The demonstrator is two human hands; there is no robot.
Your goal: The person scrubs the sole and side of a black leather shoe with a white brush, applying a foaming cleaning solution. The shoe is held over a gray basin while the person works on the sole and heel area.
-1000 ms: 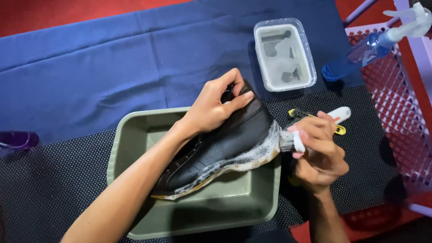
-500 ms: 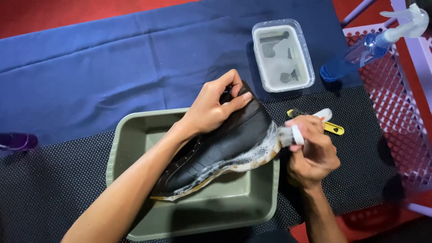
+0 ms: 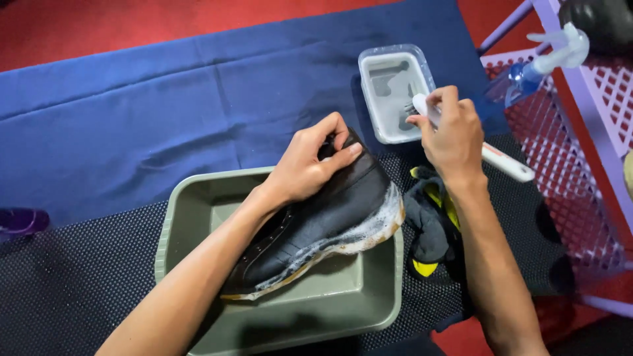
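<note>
A black shoe (image 3: 323, 227) with a foamy sole lies tilted over a grey-green tub (image 3: 369, 300). My left hand (image 3: 310, 165) grips the shoe's upper end and holds it steady. My right hand (image 3: 452, 135) holds a white-handled brush (image 3: 504, 161), its head dipped into a clear rectangular container of soapy water (image 3: 386, 66) behind the shoe. The brush's bristles are partly hidden by my fingers.
A black and yellow cloth (image 3: 432, 221) lies right of the tub on the dark dotted mat (image 3: 72, 283). A blue cloth (image 3: 165, 112) covers the far surface. A spray bottle (image 3: 544, 62) rests on a purple lattice rack (image 3: 593, 151) at right. A purple object (image 3: 20, 221) sits at the left edge.
My right hand has lifted the brush away from the shoe's sole and moved it up to the soapy water container. The left hand and shoe stay put.
</note>
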